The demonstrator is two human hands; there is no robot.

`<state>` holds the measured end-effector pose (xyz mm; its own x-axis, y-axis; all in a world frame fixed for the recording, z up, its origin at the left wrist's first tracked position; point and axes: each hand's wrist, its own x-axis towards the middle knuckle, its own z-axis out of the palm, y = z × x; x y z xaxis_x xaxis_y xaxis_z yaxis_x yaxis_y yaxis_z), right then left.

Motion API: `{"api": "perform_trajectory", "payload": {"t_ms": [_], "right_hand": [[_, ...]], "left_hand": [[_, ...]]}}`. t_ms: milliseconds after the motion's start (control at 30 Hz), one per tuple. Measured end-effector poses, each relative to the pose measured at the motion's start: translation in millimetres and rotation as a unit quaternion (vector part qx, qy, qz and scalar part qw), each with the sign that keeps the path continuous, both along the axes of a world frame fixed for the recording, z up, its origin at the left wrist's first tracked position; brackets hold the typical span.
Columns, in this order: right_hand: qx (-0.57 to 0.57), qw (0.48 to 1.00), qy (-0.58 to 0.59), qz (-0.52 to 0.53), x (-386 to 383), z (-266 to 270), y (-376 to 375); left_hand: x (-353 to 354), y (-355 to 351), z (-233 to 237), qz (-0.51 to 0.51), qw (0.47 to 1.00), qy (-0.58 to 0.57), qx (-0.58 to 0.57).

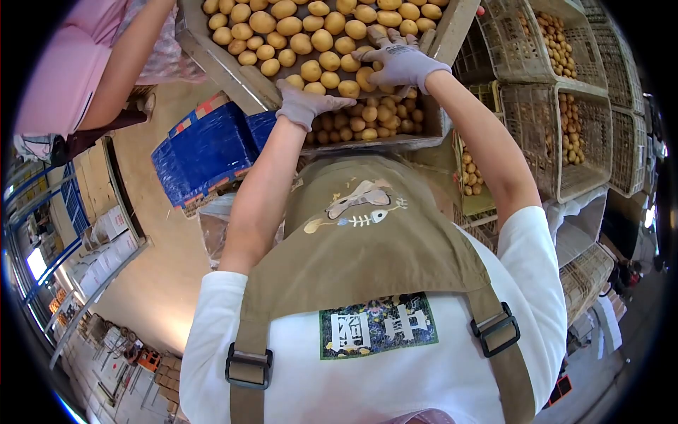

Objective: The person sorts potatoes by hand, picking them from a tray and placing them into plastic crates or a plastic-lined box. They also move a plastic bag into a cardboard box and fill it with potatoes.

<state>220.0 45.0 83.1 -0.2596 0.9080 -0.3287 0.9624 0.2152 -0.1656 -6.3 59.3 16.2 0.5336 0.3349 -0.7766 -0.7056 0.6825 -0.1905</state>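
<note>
Spread wide, with the thumb held away from the fingers, the left hand [308, 107] in its pale lilac-grey glove encloses nothing that shows; the right hand [401, 62], gloved alike, has its fingers splayed, and whether its palm covers a piece cannot be told. At the left, loose pieces might slip around the outside of the left hand and fall toward the blue, plastic-wrapped box [205, 145], since that hand guards only a short stretch of the near edge. Between the hands, a hard sweep might send many pieces over at once, bruising them or overfilling the grey-rimmed rectangular bin [374, 145] in front of the apron. At the right, pressing too firmly could pinch a piece beneath the glove, as the spread fingers block sight of what is underneath. As for the round, yellow-tan produce [301, 44], it lies loose across the grey, straight-walled tray [453, 30]: a few pieces sit just beyond the left fingertips, others fill the space between the gloves, and more border the right hand on its far side. Further similar pieces [367, 121] lie heaped in the bin, nearer the body than the tray.
</note>
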Motion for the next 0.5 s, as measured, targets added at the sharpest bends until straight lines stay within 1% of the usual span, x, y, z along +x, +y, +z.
{"api": "perform_trajectory", "payload": {"t_ms": [67,100,167,200,233,300,333,400,433,467,500], "right_hand": [[0.042,0.999,-0.024,0.008,-7,-8,0],[0.089,0.995,-0.034,0.012,-21,-8,-1],[0.178,0.981,0.06,0.057,-41,-31,-6],[0.192,0.977,0.06,0.076,-52,-38,-6],[0.206,0.972,0.06,0.097,-62,-45,-6],[0.211,0.969,0.1,0.087,-70,-62,-4],[0.223,0.965,0.106,0.09,-72,-67,-3],[0.243,0.958,0.129,0.081,-76,-74,-2],[0.263,0.954,0.114,0.085,-77,-80,0],[0.26,0.956,0.108,0.084,-77,-82,4],[0.251,0.959,0.101,0.081,-78,-81,3]], "left_hand": [[-4,-4,-5,-0.006,0.998,-0.002,0.057],[-5,-5,-5,-0.01,0.997,-0.001,0.08],[-4,-11,4,-0.017,0.994,-0.005,0.111],[-3,-15,-1,-0.011,0.99,0.008,0.14],[-2,-17,-7,-0.017,0.996,0.013,0.083],[6,-33,-2,-0.009,0.993,0.041,0.114],[4,-37,-6,0.03,0.999,0.003,0.042],[5,-48,-22,0.057,0.996,0.014,0.066],[6,-50,-33,0.064,0.994,0.025,0.082],[12,-51,-21,0.066,0.993,0.064,0.07],[11,-56,-27,0.082,0.992,0.054,0.085]]}}
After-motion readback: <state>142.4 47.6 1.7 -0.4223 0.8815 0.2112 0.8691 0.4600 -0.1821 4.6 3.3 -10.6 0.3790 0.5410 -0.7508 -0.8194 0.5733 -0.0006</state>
